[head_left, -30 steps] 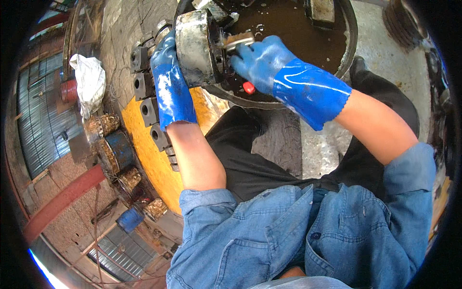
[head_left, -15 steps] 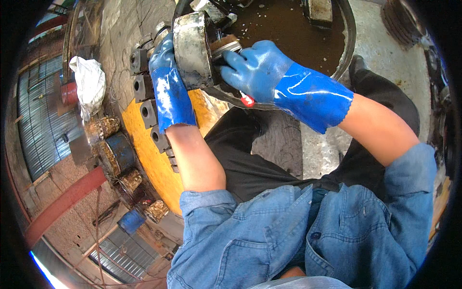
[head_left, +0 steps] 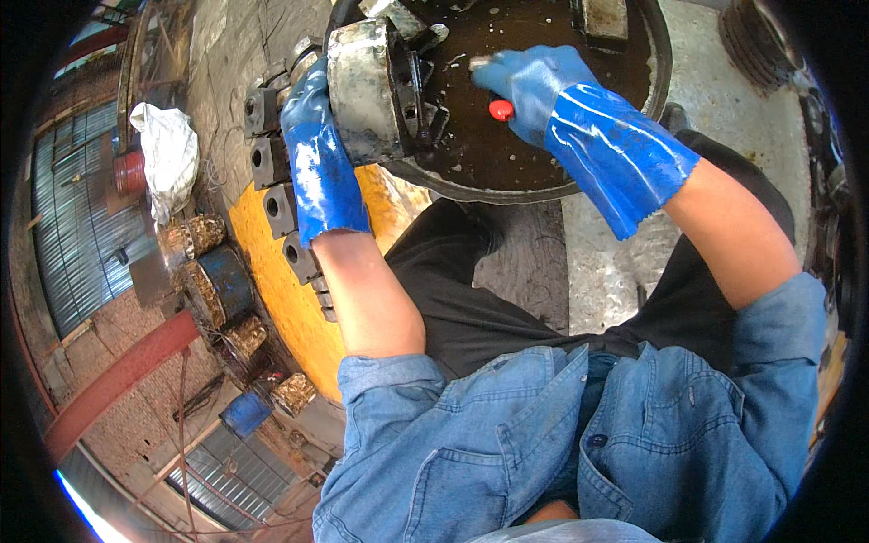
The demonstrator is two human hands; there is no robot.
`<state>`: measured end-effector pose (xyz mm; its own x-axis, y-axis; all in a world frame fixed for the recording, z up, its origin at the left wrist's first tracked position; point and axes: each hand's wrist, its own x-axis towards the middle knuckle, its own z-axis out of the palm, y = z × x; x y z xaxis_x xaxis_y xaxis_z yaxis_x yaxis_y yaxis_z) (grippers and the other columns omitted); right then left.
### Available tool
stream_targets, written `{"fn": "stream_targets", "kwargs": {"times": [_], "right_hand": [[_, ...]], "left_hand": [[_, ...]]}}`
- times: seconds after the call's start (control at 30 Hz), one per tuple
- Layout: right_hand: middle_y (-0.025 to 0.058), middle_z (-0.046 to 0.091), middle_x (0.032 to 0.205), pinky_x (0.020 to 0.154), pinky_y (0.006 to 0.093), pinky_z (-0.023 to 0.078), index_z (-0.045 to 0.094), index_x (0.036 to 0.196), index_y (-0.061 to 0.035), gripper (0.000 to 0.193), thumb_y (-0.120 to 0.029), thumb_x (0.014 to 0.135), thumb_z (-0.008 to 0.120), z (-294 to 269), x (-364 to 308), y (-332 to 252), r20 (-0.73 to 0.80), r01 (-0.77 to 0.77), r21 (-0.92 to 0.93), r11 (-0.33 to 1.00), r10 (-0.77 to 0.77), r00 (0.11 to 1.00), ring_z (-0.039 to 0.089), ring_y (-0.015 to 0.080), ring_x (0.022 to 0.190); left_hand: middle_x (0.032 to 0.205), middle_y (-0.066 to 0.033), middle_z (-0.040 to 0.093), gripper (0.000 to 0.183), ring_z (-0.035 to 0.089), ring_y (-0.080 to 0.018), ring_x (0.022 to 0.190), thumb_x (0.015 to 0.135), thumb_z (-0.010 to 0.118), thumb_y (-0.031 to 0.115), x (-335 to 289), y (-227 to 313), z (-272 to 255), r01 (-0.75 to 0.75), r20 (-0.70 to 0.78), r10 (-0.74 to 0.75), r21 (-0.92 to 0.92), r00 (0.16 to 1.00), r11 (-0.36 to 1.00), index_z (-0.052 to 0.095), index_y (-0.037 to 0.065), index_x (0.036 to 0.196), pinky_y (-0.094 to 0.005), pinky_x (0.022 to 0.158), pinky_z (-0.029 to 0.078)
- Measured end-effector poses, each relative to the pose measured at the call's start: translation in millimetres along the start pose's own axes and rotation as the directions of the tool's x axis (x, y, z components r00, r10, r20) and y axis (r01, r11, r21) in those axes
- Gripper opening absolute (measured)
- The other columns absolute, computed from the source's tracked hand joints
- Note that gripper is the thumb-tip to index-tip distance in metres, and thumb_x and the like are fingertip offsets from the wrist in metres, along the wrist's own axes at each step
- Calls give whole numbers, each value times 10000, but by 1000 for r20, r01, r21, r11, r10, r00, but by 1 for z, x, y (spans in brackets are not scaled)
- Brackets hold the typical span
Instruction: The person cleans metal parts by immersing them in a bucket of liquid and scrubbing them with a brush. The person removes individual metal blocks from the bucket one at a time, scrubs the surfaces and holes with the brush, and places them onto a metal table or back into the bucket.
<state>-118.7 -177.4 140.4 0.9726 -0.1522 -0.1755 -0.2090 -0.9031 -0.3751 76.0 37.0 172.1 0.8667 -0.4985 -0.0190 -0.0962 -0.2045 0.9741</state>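
Observation:
Both my hands wear long blue rubber gloves. My left hand (head_left: 308, 104) is closed on the left side of a heavy cylindrical metal part (head_left: 364, 90), which is tilted over the rim of a round basin (head_left: 507, 195) of dark brown liquid. Its open end, with dark metal inside, faces right. My right hand (head_left: 534, 81) is closed around a paintbrush over the liquid, apart from the metal part. Only the red handle end (head_left: 501, 110) and a pale bit beyond the fingers show; the bristles cannot be made out.
Grey blocks with round holes (head_left: 274, 208) stand in a row left of my left arm, along a yellow surface (head_left: 272, 271). More metal pieces (head_left: 605, 20) lie in the basin. Dark ringed parts (head_left: 756, 45) are stacked at far right. A white sack (head_left: 167, 158) lies left.
My right hand has drawn the brush away from the metal part's open end, moving right and slightly up over the liquid. My left hand keeps its hold, almost unmoved.

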Motion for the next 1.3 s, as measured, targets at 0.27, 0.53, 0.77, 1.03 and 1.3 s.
{"fn": "stream_targets", "kwargs": {"times": [0.27, 0.53, 0.77, 1.03, 1.3], "right_hand": [[78, 748, 1303, 997, 468, 557, 740, 1294, -188, 458, -208, 852, 858, 10, -12, -20, 477, 124, -158, 980, -34, 878, 719, 279, 1228], [76, 751, 1264, 966, 462, 553, 744, 1293, -177, 412, -251, 895, 821, 13, -16, -25, 487, 159, -97, 983, -92, 869, 711, 265, 1231], [107, 680, 1369, 937, 447, 574, 646, 1397, -165, 536, -209, 890, 814, 5, -32, -34, 239, 318, -104, 942, -287, 928, 723, 270, 1192], [138, 700, 1213, 710, 402, 593, 704, 1247, -124, 466, -206, 796, 786, 38, -38, -30, -246, 557, -170, 813, -582, 775, 760, 239, 912], [148, 714, 1206, 687, 380, 595, 746, 1156, -107, 377, -202, 795, 788, 52, -33, -32, -359, 632, -198, 749, -656, 664, 757, 227, 908]], "left_hand": [[1196, -79, 722, 392, 663, -183, 1032, 1101, 499, 268, -22, 21, 15, -56, 2, 56, 52, 998, 997, 705, -14, 1278, -338, 952, 525], [1236, -117, 731, 396, 705, -229, 1025, 1094, 540, 290, -11, 21, 17, 123, -145, -119, 22, 982, 992, 668, 15, 1350, -376, 919, 580], [1242, -125, 728, 402, 706, -234, 1032, 1094, 548, 289, -5, 8, 5, 114, -100, -115, -17, 988, 993, 659, 14, 1364, -378, 919, 585], [1248, -134, 725, 409, 707, -239, 1040, 1094, 556, 288, 9, -2, -9, 121, -32, -124, -81, 992, 989, 649, 13, 1382, -380, 919, 590], [1255, -144, 723, 418, 708, -245, 1048, 1093, 565, 288, 30, -10, -35, 163, 106, -146, -180, 984, 970, 639, 11, 1399, -382, 919, 595]]}}
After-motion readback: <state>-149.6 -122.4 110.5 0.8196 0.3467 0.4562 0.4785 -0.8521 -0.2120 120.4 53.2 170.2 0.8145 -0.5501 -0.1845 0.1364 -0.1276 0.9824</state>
